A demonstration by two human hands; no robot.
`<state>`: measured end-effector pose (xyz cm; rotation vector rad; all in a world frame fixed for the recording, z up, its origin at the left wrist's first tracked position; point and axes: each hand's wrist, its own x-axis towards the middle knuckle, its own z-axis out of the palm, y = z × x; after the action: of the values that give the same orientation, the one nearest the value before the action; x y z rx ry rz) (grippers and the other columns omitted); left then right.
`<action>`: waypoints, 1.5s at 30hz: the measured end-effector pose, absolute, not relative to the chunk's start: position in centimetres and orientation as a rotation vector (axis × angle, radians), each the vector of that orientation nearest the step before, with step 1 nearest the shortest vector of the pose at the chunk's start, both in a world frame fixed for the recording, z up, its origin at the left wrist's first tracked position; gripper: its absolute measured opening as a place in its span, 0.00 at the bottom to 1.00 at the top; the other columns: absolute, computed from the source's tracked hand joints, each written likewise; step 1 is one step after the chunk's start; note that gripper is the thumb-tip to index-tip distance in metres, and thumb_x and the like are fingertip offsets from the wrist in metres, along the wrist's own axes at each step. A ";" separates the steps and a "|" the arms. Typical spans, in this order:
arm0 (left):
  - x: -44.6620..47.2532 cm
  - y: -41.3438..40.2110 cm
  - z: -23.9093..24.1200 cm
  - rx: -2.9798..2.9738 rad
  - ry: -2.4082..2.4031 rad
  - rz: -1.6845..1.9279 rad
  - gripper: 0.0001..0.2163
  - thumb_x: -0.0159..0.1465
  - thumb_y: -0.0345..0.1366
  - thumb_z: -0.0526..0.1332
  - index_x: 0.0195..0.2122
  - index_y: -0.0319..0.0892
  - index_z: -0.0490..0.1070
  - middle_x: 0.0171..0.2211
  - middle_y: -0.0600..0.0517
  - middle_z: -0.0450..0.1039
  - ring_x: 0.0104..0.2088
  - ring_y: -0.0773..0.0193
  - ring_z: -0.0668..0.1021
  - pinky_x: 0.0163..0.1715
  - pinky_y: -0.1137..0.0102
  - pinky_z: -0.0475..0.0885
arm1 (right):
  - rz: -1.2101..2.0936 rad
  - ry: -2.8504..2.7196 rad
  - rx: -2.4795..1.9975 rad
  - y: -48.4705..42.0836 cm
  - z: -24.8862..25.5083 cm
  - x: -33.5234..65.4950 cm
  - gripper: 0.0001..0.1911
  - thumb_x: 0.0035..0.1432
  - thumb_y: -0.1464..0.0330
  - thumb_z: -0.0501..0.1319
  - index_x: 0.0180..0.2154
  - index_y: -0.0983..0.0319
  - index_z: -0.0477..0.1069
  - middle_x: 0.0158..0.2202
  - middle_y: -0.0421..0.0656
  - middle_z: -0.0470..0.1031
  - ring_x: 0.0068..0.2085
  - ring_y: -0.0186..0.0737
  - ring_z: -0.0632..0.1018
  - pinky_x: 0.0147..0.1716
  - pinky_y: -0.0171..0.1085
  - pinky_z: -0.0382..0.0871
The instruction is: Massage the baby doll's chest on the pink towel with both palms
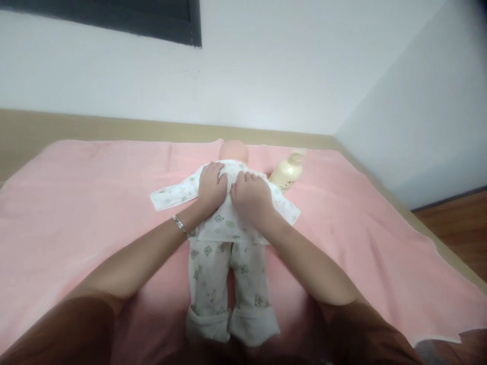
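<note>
A baby doll lies stretched out on a pink blanket, its smooth bald head [234,150] at the far end and no face visible. It wears a white printed long-sleeved top [224,228] and matching trousers [209,274] with turned-up cuffs. My left hand [212,186], with a silver bracelet at the wrist, rests flat over the top near the doll's left-hand shoulder in view. Beside it, my right hand [253,197] has curled fingers closed on the fabric at the upper middle of the top. Both sleeves spread outward.
A pale yellow pump bottle [287,173] leans or lies just right of the doll's shoulder. The pink blanket [95,213] covers a beige surface [34,129] set against a white wall. A dark frame [160,23] is upper left; wooden floor [460,228] shows at right.
</note>
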<state>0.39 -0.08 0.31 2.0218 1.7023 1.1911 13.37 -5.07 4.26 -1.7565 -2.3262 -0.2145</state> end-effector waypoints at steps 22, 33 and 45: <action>0.1 -0.8 1.3 2.025 1.740 1.013 0.24 0.65 0.40 0.53 0.60 0.36 0.68 0.60 0.37 0.72 0.62 0.44 0.72 0.66 0.47 0.66 | -0.077 -2.387 -1.723 -3.6 4.3 14.9 0.30 0.72 0.64 0.44 0.65 0.80 0.59 0.64 0.66 0.68 0.63 0.62 0.70 0.62 0.54 0.63; -0.1 -0.4 1.0 2.031 1.712 1.071 0.21 0.65 0.42 0.52 0.54 0.37 0.71 0.56 0.39 0.75 0.58 0.45 0.74 0.64 0.49 0.66 | 0.252 -2.238 -1.535 -0.8 2.9 15.5 0.32 0.71 0.60 0.48 0.67 0.74 0.58 0.71 0.60 0.57 0.72 0.57 0.60 0.70 0.54 0.54; 0.5 -1.6 2.4 2.396 1.823 0.712 0.20 0.69 0.35 0.45 0.54 0.33 0.70 0.56 0.35 0.73 0.59 0.42 0.72 0.64 0.44 0.62 | 0.232 -2.236 -1.541 -1.3 3.5 15.7 0.29 0.70 0.62 0.48 0.64 0.74 0.61 0.67 0.61 0.64 0.68 0.57 0.66 0.67 0.51 0.58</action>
<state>0.48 -1.62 2.40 2.3964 1.8229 0.7123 15.71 -1.29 3.55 -1.5405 -2.2364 0.2316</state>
